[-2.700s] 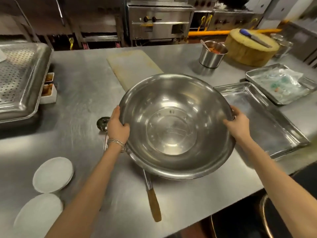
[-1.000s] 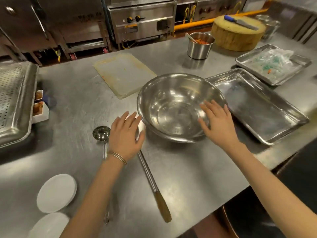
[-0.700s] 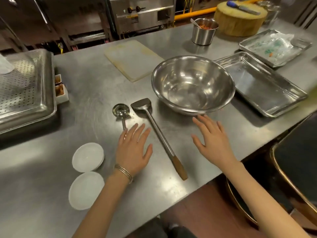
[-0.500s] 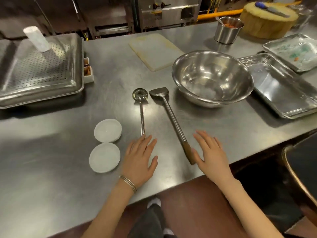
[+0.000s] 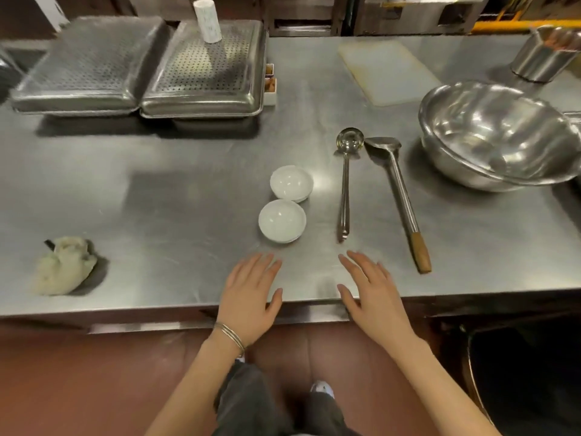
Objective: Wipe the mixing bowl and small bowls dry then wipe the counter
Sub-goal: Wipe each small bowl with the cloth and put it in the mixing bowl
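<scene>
The big steel mixing bowl stands upright at the right of the steel counter. Two small white bowls sit side by side near the middle, just beyond my hands. A crumpled pale cloth lies at the left, near the front edge. My left hand and my right hand hover over the counter's front edge, fingers spread and straight, holding nothing.
A steel ladle and a wooden-handled spatula lie between the small bowls and the mixing bowl. Two perforated steel trays with a white roll on top stand at the back left. A cutting board and steel cup are behind.
I set the mixing bowl down on the counter and let go. Both hands drew back to the front edge, and my view swung left, bringing the cloth into sight.
</scene>
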